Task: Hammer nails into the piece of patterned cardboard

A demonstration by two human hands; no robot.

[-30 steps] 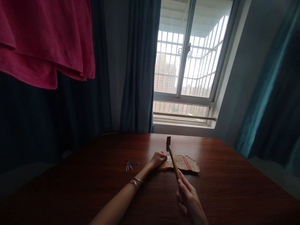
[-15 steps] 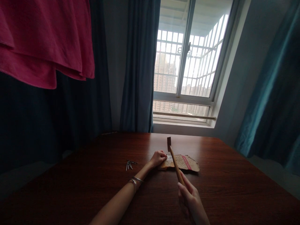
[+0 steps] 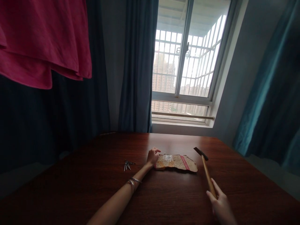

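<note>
A flat piece of tan material, dotted with small holes and crossed by a pink stripe, lies on the dark wooden table. A nail stands upright near its left end. My left hand rests curled at the piece's left edge, just beside the nail; what its fingers pinch is hidden. My right hand grips the wooden handle of a hammer, whose metal head is held off to the right of the piece.
Several loose nails lie on the table left of my left hand. A red cloth hangs at upper left. Blue curtains flank a barred window beyond the table's far edge.
The hammer has swung away from above the piece to the right. My left hand has let go of the nail and drawn back slightly to the left; the nail stands by itself.
</note>
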